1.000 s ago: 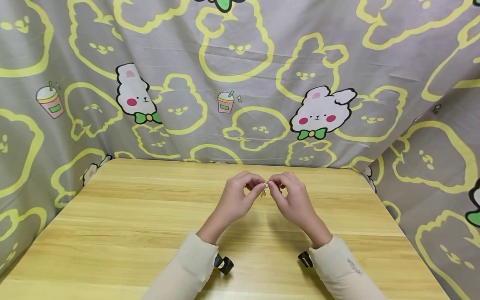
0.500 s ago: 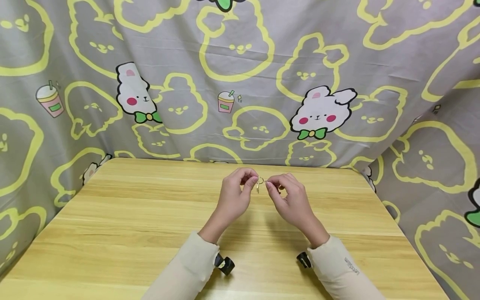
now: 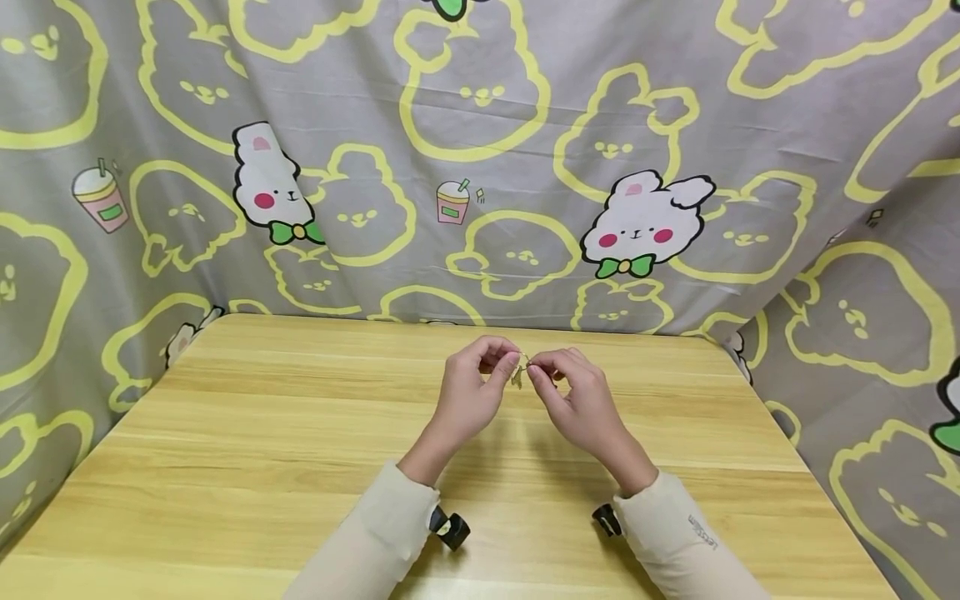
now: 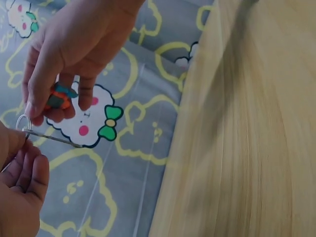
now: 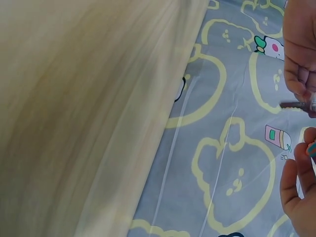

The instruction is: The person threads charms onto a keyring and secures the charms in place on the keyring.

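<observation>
Just above the table, both hands meet at a small metal key ring (image 4: 23, 123). My left hand (image 3: 474, 387) pinches it between thumb and fingers, and a key (image 4: 54, 139) sticks out beside those fingertips. In the head view the key end (image 3: 517, 380) hangs down between the hands. My right hand (image 3: 573, 387) pinches the ring's other side with thumb and index finger. An orange and teal charm (image 4: 59, 96) sits within the right hand's curled fingers; its shape is partly hidden. How the charm joins the ring cannot be seen.
A wooden table (image 3: 300, 467) lies under the hands. Grey curtain cloth (image 3: 337, 100) with yellow animal outlines rises behind and beside it. Black wrist cameras (image 3: 453, 531) are worn at both beige sleeves.
The hands parted slightly, showing the ring between them, then came a little closer again. The left hand moved slightly left, and the hanging key turned.
</observation>
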